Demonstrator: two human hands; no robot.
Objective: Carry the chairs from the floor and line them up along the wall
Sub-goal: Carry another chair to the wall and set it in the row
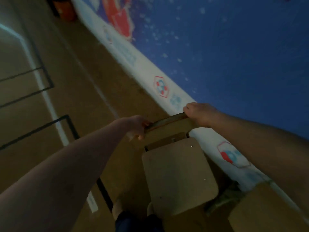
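Note:
A tan wooden chair [178, 174] with a flat seat and a metal-edged backrest sits in front of me, close to the wall [234, 47]. My left hand [138, 127] grips the left end of the backrest's top rail. My right hand [200, 114] grips the right end of the same rail. A second tan chair [260, 210] shows at the lower right, beside the first and against the wall. The chair's legs are hidden under the seat.
The wall is blue with white specks above a white band with red and blue logos. The brown floor [75, 81] carries white and black court lines. An orange object [66, 10] stands far off by the wall. My feet [120, 208] show below.

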